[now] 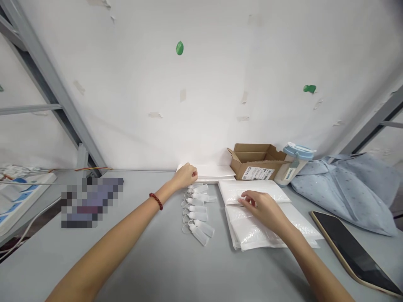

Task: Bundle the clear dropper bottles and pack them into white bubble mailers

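My left hand (187, 174) is curled into a fist at the back of the table, above the end of a column of small translucent plastic bottles. Its fingertips are turned away, so what they hold, if anything, is hidden. Several of these squeeze bottles (197, 209) lie in a row, each with a thin looped strap at its cap. White bubble mailers (261, 230) are piled to their right. Over the top mailer (229, 191) rests my right hand (262, 207), fingers bent and thumb slightly apart, nothing visible between them. More flat white mailers (217, 171) lie against the wall.
Behind the pile stands an open cardboard box (258, 170), beside a blue-lidded cup (288, 172). A pale blue cloth bag (343, 193) and a phone (355, 251) lie on the right. On the left are a blurred-out dark object (94, 205) and a power strip (22, 201).
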Action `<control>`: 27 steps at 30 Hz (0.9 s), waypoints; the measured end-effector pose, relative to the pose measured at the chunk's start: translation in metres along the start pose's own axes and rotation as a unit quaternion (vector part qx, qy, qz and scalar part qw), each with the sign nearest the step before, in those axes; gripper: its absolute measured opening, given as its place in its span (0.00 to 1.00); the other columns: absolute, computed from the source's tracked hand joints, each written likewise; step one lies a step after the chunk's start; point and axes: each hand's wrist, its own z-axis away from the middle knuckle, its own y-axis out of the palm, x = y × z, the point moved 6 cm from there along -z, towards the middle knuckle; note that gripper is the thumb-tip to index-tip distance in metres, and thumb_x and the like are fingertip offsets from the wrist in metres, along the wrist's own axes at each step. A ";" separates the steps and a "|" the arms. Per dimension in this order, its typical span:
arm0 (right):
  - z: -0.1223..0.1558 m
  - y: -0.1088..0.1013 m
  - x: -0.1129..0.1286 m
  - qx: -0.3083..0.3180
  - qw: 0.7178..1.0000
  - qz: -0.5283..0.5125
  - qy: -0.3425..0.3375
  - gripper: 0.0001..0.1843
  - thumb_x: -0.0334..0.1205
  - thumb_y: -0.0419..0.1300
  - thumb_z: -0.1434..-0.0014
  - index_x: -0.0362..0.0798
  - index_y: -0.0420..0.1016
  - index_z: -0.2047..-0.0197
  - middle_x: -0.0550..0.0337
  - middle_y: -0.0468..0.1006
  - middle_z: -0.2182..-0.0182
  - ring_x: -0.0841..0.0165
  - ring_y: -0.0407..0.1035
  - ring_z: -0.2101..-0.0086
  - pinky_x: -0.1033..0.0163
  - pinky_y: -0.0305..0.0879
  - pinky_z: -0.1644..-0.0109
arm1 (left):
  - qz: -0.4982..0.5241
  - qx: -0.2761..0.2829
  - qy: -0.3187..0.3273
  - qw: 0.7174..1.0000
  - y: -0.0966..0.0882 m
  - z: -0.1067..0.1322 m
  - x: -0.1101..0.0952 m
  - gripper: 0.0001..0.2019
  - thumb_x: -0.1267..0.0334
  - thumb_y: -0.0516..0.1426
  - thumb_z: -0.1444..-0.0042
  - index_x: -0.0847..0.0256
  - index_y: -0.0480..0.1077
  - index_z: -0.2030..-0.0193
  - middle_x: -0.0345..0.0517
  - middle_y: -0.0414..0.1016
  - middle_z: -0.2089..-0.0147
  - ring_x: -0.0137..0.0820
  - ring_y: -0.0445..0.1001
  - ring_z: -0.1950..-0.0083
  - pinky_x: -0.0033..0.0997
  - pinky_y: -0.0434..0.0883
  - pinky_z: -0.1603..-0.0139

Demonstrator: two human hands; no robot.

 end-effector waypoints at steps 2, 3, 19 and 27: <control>-0.001 0.001 0.000 -0.038 0.999 0.018 -0.025 0.14 0.45 0.49 0.39 0.48 0.72 0.62 0.53 0.75 0.65 0.63 0.70 0.65 0.61 0.65 0.66 | -0.024 -0.020 0.006 0.999 -0.007 -0.001 -0.003 0.10 0.71 0.50 0.47 0.64 0.72 0.72 0.50 0.74 0.70 0.37 0.68 0.61 0.32 0.65 0.62; -0.001 0.001 0.000 -0.062 0.997 0.029 -0.041 0.13 0.44 0.49 0.39 0.48 0.71 0.60 0.52 0.73 0.62 0.62 0.69 0.62 0.60 0.66 0.64 | -0.037 -0.031 0.013 0.999 -0.011 -0.001 -0.005 0.10 0.71 0.49 0.46 0.64 0.71 0.70 0.51 0.74 0.68 0.38 0.67 0.60 0.34 0.64 0.61; 0.020 0.004 0.069 -0.242 0.913 0.197 -0.263 0.11 0.22 0.48 0.45 0.45 0.67 0.66 0.48 0.74 0.61 0.59 0.68 0.58 0.55 0.62 0.56 | -0.210 -0.222 0.279 0.910 -0.044 0.104 -0.134 0.10 0.77 0.46 0.41 0.65 0.66 0.66 0.47 0.71 0.67 0.35 0.68 0.58 0.35 0.63 0.59; 0.020 0.006 0.061 -0.237 0.915 0.209 -0.252 0.13 0.21 0.48 0.50 0.46 0.65 0.65 0.49 0.73 0.61 0.58 0.66 0.57 0.57 0.64 0.56 | 0.297 -0.162 -0.228 0.913 -0.044 0.118 -0.031 0.14 0.57 0.51 0.43 0.61 0.68 0.54 0.51 0.72 0.53 0.39 0.68 0.52 0.41 0.67 0.53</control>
